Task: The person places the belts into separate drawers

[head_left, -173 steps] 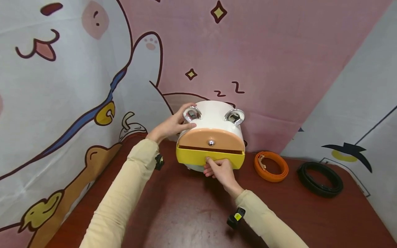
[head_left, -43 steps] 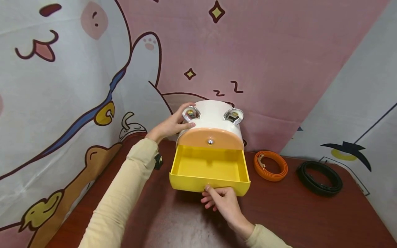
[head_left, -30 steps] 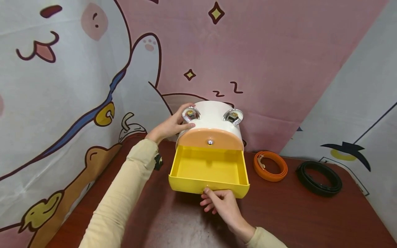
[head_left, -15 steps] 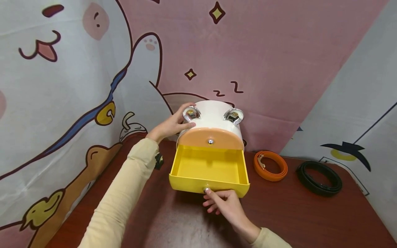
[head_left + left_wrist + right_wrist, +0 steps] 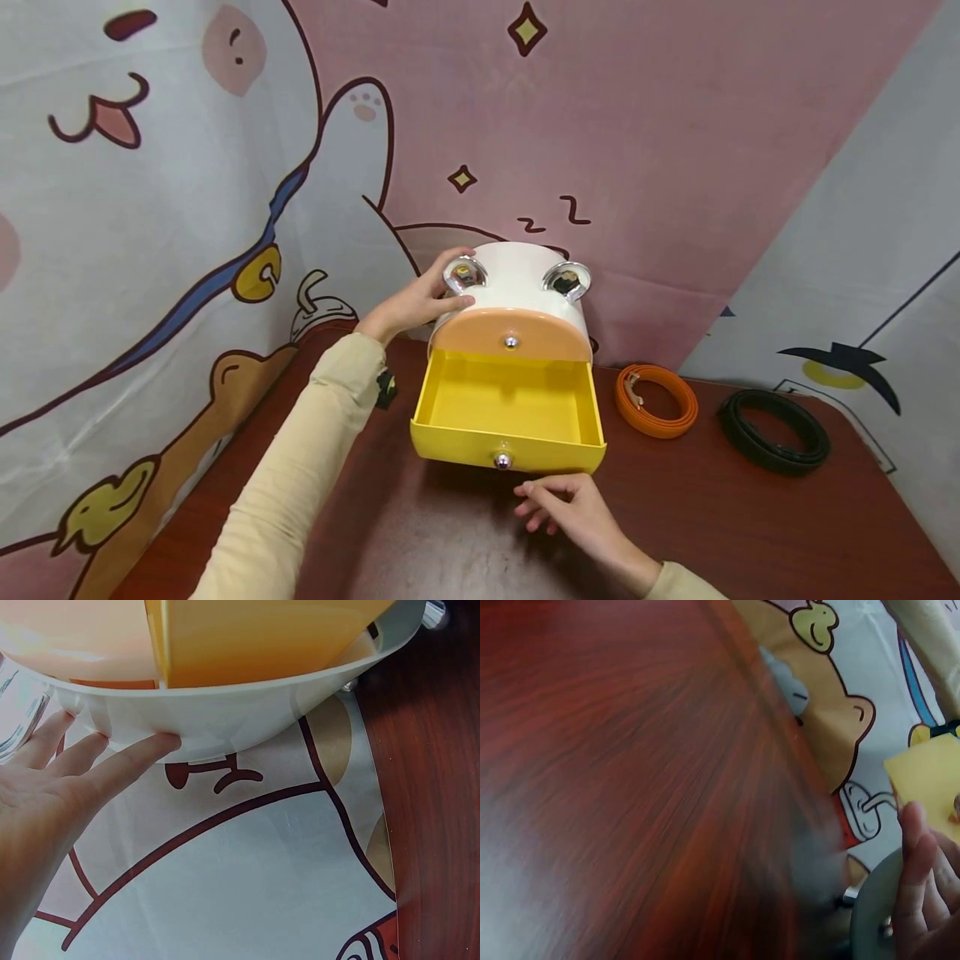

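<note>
A white desktop drawer box (image 5: 517, 283) with two round silver eyes stands at the back of the table. Its peach upper drawer (image 5: 480, 333) is closed. The yellow lower drawer (image 5: 465, 446) is pulled well out, its bare yellow floor showing. My left hand (image 5: 412, 304) braces the box's left side, thumb and fingers spread around the silver eye (image 5: 465, 275); in the left wrist view straight fingers (image 5: 135, 757) press the white wall. Just below the drawer's silver knob (image 5: 503, 460), my right hand (image 5: 573, 512) hovers with loosely bent fingers, holding nothing.
Right of the box lie a coiled orange belt (image 5: 675, 429) and a coiled black belt (image 5: 772, 454) on the reddish-brown table (image 5: 420, 542). A cartoon-printed cloth (image 5: 637, 167) hangs close behind the box and down the left side.
The yellow drawer has slid out toward me from nearly closed. My right hand has let go of its knob and moved down and right. My left hand stays on the box.
</note>
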`<state>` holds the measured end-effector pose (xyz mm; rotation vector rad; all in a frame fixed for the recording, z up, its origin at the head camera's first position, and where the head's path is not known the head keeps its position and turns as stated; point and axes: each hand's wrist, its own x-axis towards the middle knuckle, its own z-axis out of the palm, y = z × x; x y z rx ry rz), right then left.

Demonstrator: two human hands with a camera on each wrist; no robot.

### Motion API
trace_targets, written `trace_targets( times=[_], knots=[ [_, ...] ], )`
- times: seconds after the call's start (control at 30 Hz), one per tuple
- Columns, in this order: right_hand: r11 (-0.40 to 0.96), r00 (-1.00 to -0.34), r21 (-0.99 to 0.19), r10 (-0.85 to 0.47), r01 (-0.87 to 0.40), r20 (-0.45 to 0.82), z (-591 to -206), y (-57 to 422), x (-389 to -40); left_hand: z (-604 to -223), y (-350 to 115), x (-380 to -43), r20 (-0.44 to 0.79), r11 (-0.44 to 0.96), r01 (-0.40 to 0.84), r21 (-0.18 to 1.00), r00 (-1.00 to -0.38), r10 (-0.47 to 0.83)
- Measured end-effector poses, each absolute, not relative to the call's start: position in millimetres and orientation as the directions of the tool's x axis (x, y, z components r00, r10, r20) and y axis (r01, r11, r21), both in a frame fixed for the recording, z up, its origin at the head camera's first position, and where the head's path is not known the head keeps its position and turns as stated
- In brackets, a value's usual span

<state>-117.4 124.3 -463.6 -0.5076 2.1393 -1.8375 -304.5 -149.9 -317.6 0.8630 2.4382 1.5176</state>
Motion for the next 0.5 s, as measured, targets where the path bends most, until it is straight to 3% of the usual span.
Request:
trace_targets(
  times=[0.5],
  knots=[
    [0.229, -0.888, -0.972, -0.457, -0.057, -0.056, -486, 176, -125, -318, -150, -303, 0.163, 0.316, 0.38, 0.869, -0.824, 0.543]
  ],
)
